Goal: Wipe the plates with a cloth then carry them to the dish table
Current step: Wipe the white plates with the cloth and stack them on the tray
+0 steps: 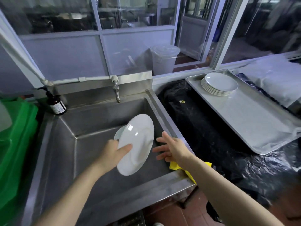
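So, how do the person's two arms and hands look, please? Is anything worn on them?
Both forearms are bare as far as the picture shows them: no sleeves appear. The left hand and the right hand wear no gloves, and I can see no watch, ring or bracelet on the wrists or fingers.

White plate (136, 144) tilted over sink (101, 198)

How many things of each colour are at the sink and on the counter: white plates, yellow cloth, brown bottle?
White plates: 8, that is 2 in the left hand over the sink and about 6 stacked on the tray.
Yellow cloth: 1
Brown bottle: 1
Total: 10
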A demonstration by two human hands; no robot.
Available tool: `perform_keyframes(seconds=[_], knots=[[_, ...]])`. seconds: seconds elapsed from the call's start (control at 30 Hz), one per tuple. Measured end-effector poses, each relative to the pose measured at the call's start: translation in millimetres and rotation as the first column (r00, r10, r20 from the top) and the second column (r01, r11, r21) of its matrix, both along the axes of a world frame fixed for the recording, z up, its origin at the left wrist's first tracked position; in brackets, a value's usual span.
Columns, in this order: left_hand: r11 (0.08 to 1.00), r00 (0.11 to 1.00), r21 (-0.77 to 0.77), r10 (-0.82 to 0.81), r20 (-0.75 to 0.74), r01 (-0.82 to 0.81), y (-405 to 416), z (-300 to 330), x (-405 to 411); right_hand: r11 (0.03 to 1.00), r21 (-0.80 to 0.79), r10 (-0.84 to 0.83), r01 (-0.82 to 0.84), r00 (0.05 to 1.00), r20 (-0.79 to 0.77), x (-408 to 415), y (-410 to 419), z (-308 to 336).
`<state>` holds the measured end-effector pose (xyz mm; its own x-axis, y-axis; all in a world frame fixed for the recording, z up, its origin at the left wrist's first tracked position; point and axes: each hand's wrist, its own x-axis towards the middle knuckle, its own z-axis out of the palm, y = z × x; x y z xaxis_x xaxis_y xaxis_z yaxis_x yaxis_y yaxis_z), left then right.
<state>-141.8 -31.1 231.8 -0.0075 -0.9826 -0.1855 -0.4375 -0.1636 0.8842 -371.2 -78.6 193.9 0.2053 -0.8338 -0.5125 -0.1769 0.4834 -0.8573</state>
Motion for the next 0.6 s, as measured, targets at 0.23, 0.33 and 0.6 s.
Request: perform_keyframes(seconds=[0.23, 0.33, 0.6], knots=[[0.889, 0.538, 0.023, -0.297, 0.789, 0.457, 6.0, -13.2, -4.1, 0.947, 0.318, -0.125, 0.046, 0.964, 0.233, 14.9, 15.4, 11.9], [0.801, 0.363, 0.031, -0.305, 0.880, 0.598, 10.1, -18.5, -6.7, 0.922, 0.356, -0.269, 0.151, 0.912, 0.310, 16.4, 26.3, 11.9], [0.859, 0.501, 0.001, -0.300, 0.812, 0.513, 0.4, -42.1, 20.0, 0.890, 0.185, -0.453, 0.417, 0.763, 0.460, -7.0, 46.6, 10.3]])
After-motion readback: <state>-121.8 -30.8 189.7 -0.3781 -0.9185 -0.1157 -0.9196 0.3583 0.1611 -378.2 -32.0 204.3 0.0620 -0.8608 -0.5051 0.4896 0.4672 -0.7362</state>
